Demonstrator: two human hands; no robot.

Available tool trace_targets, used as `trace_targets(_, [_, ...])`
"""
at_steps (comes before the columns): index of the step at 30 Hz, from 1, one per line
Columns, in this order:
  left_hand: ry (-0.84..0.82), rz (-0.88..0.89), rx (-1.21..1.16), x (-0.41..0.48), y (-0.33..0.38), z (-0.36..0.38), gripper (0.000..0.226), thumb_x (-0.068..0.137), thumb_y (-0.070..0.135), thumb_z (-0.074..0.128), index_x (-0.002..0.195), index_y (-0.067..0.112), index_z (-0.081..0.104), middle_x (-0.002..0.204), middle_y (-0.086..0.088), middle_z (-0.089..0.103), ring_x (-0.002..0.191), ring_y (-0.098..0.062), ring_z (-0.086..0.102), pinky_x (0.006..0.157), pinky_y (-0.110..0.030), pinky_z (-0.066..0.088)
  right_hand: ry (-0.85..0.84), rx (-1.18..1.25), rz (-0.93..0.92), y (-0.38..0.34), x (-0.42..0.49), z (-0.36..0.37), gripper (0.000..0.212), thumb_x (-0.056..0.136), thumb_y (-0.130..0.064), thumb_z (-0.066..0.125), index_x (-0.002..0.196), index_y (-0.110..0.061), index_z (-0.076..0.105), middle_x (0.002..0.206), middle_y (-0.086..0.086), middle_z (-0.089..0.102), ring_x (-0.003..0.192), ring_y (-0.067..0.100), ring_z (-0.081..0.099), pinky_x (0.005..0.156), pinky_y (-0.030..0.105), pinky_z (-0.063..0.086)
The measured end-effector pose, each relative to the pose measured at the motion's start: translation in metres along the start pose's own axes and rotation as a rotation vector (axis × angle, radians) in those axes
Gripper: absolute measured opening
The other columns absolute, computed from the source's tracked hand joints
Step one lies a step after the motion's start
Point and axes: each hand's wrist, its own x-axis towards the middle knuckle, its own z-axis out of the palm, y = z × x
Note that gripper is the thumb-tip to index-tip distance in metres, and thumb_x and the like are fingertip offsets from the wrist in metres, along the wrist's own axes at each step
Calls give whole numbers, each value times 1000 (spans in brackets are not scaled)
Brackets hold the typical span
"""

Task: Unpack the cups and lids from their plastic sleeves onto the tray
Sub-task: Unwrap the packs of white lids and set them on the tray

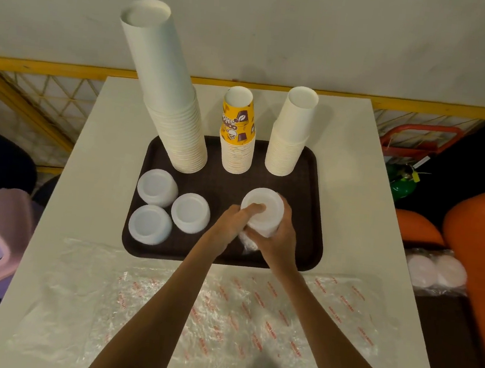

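Over the front right part of the dark brown rectangular plastic tray (306, 221), a stack of white round plastic lids (264, 206) is held in both hands. The right hand (279, 238) wraps its fingers round the stack's side. The left hand (229, 223) curls against it, thumb pressed on the top lid. A crumpled clear plastic sleeve (248, 244) bunches just below. I'd judge the lids light, thin and slick, loosely nested and apt to spill. Gripping round the side while capping the top looks soundest as the soft film slips off.
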Motion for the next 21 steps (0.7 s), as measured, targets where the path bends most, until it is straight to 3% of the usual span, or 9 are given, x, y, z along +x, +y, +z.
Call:
trace_targets(2, [67, 82, 71, 0, 3, -7, 42, 93, 37, 55, 127, 13, 45, 120, -4, 55, 99, -15, 52, 75, -22, 46, -53, -46, -41, 4, 4, 5, 76, 74, -23, 79, 138, -12, 39, 133, 3, 50, 117, 6, 42, 104, 25, 37])
trace_targets(4, [127, 201, 164, 4, 5, -14, 45, 91, 30, 60, 129, 12, 46, 125, -6, 55, 105, -17, 54, 86, -28, 50, -139, -34, -53, 11, 11, 6, 79, 72, -26, 81, 137, -13, 39, 129, -5, 50, 118, 6, 44, 100, 20, 37])
trace_targets(8, [187, 335, 410, 8, 20, -29, 44, 89, 23, 64, 130, 13, 50, 127, -6, 56, 114, -21, 53, 94, -30, 45, -293, -9, -97, 9, 28, 7, 83, 70, -24, 82, 139, -16, 37, 133, -1, 52, 123, 10, 47, 103, 24, 39])
trace_targets(10, [169, 329, 539, 12, 29, -37, 44, 90, 24, 64, 130, 12, 51, 129, -7, 56, 116, -22, 52, 92, -28, 42, -332, 7, -87, 9, 34, 10, 82, 71, -20, 82, 139, -19, 36, 133, -1, 52, 121, 7, 45, 102, 20, 37])
trace_targets(14, [120, 265, 670, 15, 41, -42, 48, 89, 27, 64, 132, 11, 50, 131, -8, 55, 117, -23, 52, 92, -29, 43, -308, 12, -110, 16, 34, 15, 81, 67, -20, 85, 133, -24, 37, 123, -13, 49, 115, 0, 44, 90, -1, 34])
trace_targets(16, [131, 262, 693, 15, 41, -41, 48, 89, 28, 64, 131, 12, 50, 131, -8, 55, 116, -23, 53, 91, -29, 43, -263, 28, -138, 18, 32, 18, 80, 66, -20, 86, 129, -27, 37, 121, -14, 48, 113, -1, 46, 88, -4, 33])
trace_targets(21, [170, 262, 720, 17, 41, -40, 50, 90, 29, 63, 134, 13, 48, 133, -8, 54, 119, -24, 52, 93, -29, 42, -302, 12, -144, 18, 37, 17, 82, 65, -21, 86, 134, -15, 41, 119, -12, 48, 112, 0, 44, 85, -8, 30])
